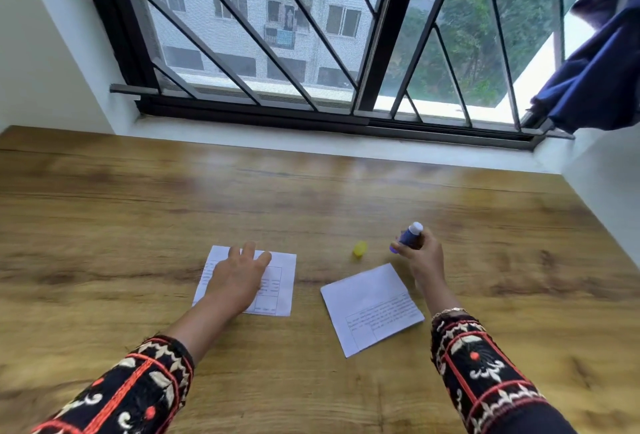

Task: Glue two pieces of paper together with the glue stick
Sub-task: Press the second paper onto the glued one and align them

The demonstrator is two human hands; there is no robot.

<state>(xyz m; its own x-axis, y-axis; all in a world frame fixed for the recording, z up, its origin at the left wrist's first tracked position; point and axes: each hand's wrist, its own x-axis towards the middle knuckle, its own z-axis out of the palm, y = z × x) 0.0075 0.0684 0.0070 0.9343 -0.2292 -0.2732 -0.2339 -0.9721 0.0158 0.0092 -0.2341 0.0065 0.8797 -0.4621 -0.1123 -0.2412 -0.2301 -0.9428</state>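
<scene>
We see bright daylight come through the window [380,35]. It shines pale on the table [311,188]. Our picture looks blurry and bends at the edges.

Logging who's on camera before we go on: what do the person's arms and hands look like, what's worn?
The left sleeve and right sleeve are long, black, embroidered with red-orange bands and cream leaf-like motifs, ending short of the wrists. A thin bracelet circles the right wrist. The left hand and right hand are ungloved.

Single head view, looking forward and down over wooden table [311,198] toward window [277,35].
</scene>
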